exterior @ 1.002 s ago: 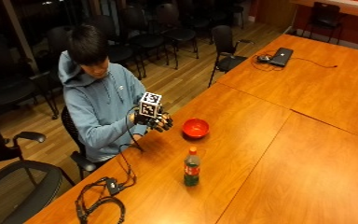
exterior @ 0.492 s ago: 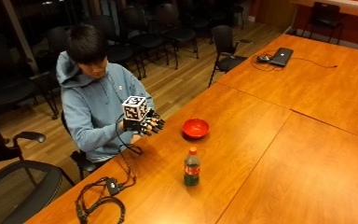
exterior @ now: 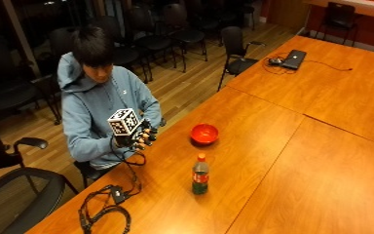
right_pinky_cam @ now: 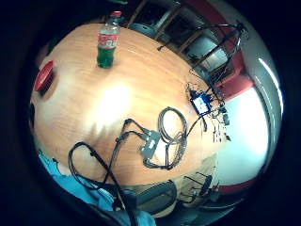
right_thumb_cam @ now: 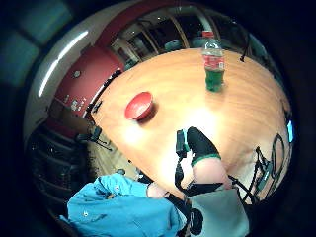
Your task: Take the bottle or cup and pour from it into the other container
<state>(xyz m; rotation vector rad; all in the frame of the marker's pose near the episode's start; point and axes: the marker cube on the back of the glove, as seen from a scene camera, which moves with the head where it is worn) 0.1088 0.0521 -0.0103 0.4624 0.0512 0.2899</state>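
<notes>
a person in a blue hooded top sat at the edge of a long wooden table (exterior: 316,161) with the gloved right hand (exterior: 138,137) raised in front of the chest, above the table's near edge and touching nothing. the fingers (exterior: 149,136) were upright and gently bent, holding no object, with bare fingertips showing beyond the black glove. in the thumb side palm view a black-gloved finger (right_thumb_cam: 200,143) with a bare tip jutted out over the wood.

the plastic bottle (exterior: 200,174) stood upright on the table, well apart from the hand, out in front of it and further along the table. it had a red cap, a red label and green liquid in its lower part. both palm views showed it standing alone on the wood (right_pinky_cam: 108,41) (right_thumb_cam: 213,61).

the red bowl (exterior: 204,133) sat on the table near the hand, off to one side of it, closer than the bottle but not touching it. bowl and bottle stood apart from each other.

a bundle of black cables (exterior: 106,214) lay on the table below the hand, on the side away from the bowl. a closed laptop (exterior: 294,59) rested at the far end of the table.
</notes>
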